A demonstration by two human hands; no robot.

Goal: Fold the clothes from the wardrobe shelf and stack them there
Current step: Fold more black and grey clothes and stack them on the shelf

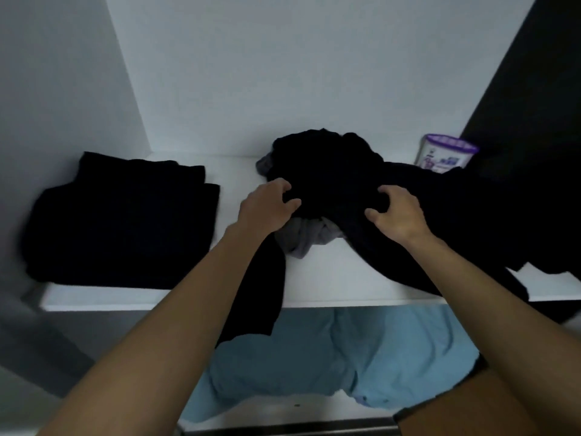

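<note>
A heap of crumpled black clothes [333,171] lies on the white wardrobe shelf [333,278], right of the middle. A grey garment [309,239] shows under the heap. Both hands are on the front of the heap: my left hand [267,207] grips the black fabric with curled fingers, and my right hand [397,215] grips it a little further right. Part of the black fabric hangs over the shelf's front edge between my arms. A stack of folded black clothes [122,221] sits on the left side of the shelf.
A white tub with a purple lid [445,154] stands at the back right of the shelf. Light blue fabric [342,357] lies on the level below. White walls close the shelf at the left and back; a dark panel [534,89] rises at the right.
</note>
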